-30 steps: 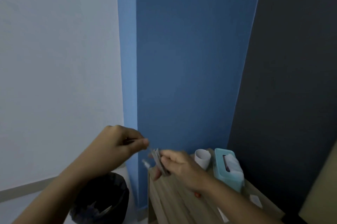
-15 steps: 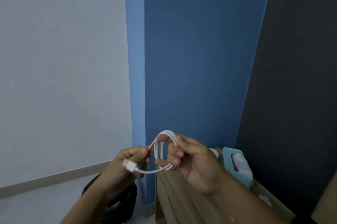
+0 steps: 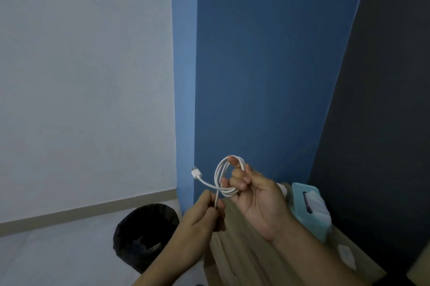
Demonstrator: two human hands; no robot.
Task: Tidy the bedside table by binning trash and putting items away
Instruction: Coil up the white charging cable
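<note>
Two hands work above the surface (image 3: 244, 257), near the bin (image 3: 144, 234); our right grip (image 3: 258, 202) and left grip (image 3: 200, 223) both close on the white cable (image 3: 220, 174), right through its coil, left pinching the loose tail. We should wind that tail snugly round the loops, plug (image 3: 196, 172) last.

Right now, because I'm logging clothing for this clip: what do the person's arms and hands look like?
The left hand and right hand are bare: no gloves, and no rings or watch show. The left forearm and right forearm are uncovered to the frame's edge; no sleeve is in view.
</note>
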